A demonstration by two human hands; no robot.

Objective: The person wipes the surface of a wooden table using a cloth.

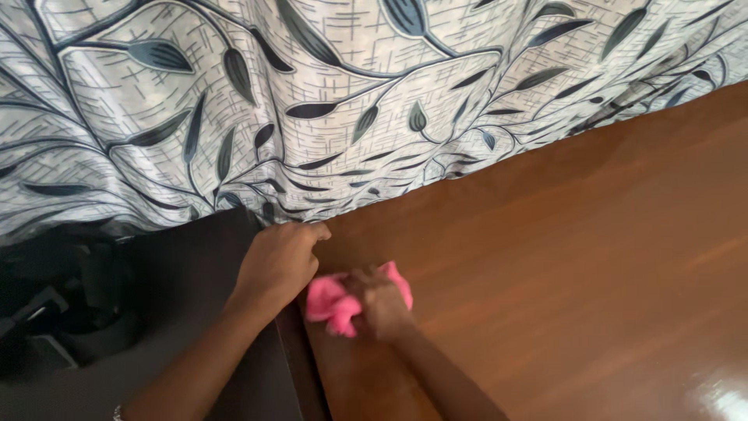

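My right hand [382,300] is closed around a bright pink cloth [327,300] and presses it against a polished brown wooden surface [561,257] near its left edge. My left hand [279,261] rests on the corner where the dark edge of that surface meets the hanging fabric, fingers curled over the edge. The two hands are close together, almost touching.
A white curtain or sheet with dark blue leaf patterns [312,101] hangs across the top and drapes over the wood's upper edge. A dark panel [187,265] and shadowed black objects [54,304] lie at the lower left. Light glare shows at the lower right [725,398].
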